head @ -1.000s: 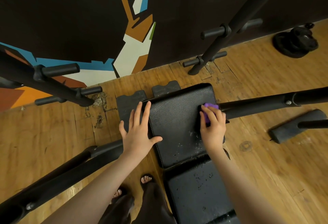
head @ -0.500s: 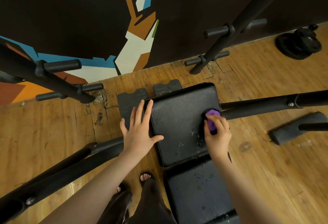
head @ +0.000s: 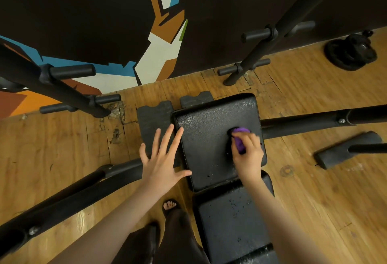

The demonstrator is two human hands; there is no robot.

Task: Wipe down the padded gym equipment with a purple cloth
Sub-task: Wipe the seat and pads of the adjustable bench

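STEP: wiping upper pad (head: 209, 138), in progress | NEXT: sweep your cloth (head: 240, 138) toward your left hand across the unwiped, speckled area; then do the lower pad (head: 228, 222) | RIGHT HAND (head: 248, 155): fingers curled round bunched cloth, pressing it on the pad's right part | LEFT HAND (head: 162, 161): fingers spread flat, bracing the pad's left edge

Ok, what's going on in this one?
A person is wiping a black padded bench. The right hand grips a bunched purple cloth and presses it on the upper pad, toward its right side. The left hand lies flat with fingers spread along the pad's left edge. Pale specks show on the lower pad.
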